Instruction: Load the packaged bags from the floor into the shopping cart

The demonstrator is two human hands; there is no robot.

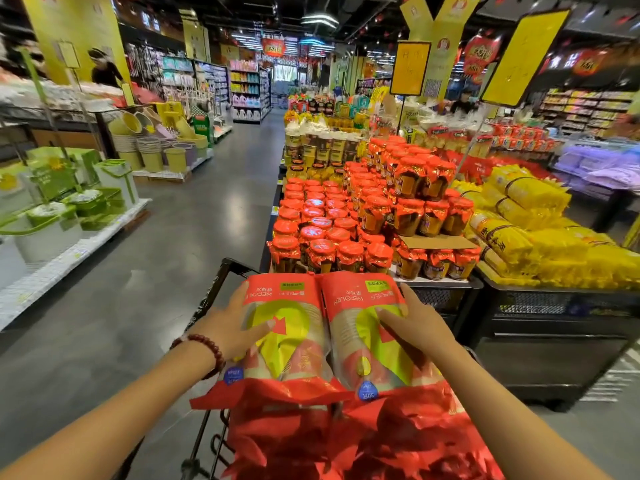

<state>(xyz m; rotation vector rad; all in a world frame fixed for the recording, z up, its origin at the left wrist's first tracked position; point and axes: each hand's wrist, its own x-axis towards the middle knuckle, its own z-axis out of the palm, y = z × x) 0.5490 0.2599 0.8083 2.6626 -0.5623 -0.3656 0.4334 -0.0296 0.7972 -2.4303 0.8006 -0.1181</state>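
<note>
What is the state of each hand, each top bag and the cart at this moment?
left hand: open, fingers flat on the left bag
right hand: open, fingers flat on the right bag
left bag: sealed, lying on the pile
right bag: sealed, lying beside it
shopping cart: piled high with red bags

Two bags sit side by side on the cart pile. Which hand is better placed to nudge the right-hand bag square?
Right. The right hand already lies flat on the right bag; the left hand rests on the left bag and would probably have to cross over.
</note>
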